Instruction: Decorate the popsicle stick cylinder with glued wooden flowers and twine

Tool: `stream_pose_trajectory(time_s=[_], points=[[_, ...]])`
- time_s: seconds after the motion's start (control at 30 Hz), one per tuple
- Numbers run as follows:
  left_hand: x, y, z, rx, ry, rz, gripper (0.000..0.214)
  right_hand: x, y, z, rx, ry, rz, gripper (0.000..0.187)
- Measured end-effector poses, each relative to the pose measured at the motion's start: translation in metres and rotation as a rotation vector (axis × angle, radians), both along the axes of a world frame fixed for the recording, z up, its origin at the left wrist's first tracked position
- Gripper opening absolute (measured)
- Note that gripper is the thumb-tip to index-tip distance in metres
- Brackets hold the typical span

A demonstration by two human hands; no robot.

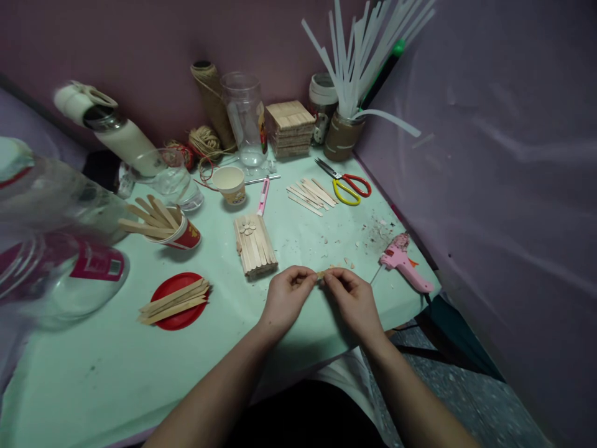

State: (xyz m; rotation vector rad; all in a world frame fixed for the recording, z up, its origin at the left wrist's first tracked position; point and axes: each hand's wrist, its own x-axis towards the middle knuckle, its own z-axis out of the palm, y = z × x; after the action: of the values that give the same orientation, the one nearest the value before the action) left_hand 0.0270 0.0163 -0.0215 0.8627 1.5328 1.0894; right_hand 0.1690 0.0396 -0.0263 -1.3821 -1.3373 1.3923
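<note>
My left hand point(290, 292) and my right hand point(351, 295) meet above the near part of the table, fingertips pinched. Between them shows a small yellowish piece point(321, 275), perhaps a bit of wooden stick; the fingers hide most of it. Just left of my left hand lies a block of craft sticks point(256, 249) with a small petal-shaped flower on its top. A pink hot glue gun point(402, 264) rests on its side to the right of my right hand. Small wood chips point(347, 262) are scattered beyond my fingers.
Scissors point(345, 182), loose thin sticks point(311, 196) and a pink cutter point(263, 196) lie farther back. At left are a red lid point(180, 320) bearing sticks, a cup of sticks point(186, 235) and large plastic bottles point(84, 280). A jar of glue sticks point(344, 137) stands at the back.
</note>
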Motion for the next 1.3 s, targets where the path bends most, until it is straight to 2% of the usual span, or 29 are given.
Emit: stream_pose_trajectory(time_s=[0.33, 0.6, 0.87, 1.03, 1.17, 1.23, 1.3], points=[[0.002, -0.001, -0.004, -0.077, -0.294, 0.025, 0.022, 0.03, -0.012, 0.027, 0.087, -0.197, -0.008, 0.027], [0.003, -0.003, 0.003, -0.017, -0.192, -0.073, 0.015, 0.018, -0.001, 0.024, 0.062, -0.168, 0.083, 0.024], [0.004, -0.003, 0.006, -0.012, -0.166, -0.076, 0.015, 0.015, 0.0, 0.022, 0.068, -0.153, 0.1, 0.025], [0.003, -0.005, 0.014, 0.039, -0.167, -0.021, 0.015, 0.016, 0.0, 0.022, 0.108, -0.151, 0.065, 0.032], [-0.005, -0.019, 0.03, 0.157, -0.117, 0.046, 0.013, 0.013, 0.002, 0.018, 0.132, -0.12, 0.018, 0.031], [-0.012, -0.031, 0.036, 0.268, -0.048, 0.115, 0.01, 0.004, 0.003, 0.012, 0.149, -0.114, 0.029, 0.028], [-0.02, -0.042, 0.04, 0.386, 0.025, 0.25, 0.008, -0.011, 0.004, 0.004, 0.17, -0.103, 0.091, 0.027]])
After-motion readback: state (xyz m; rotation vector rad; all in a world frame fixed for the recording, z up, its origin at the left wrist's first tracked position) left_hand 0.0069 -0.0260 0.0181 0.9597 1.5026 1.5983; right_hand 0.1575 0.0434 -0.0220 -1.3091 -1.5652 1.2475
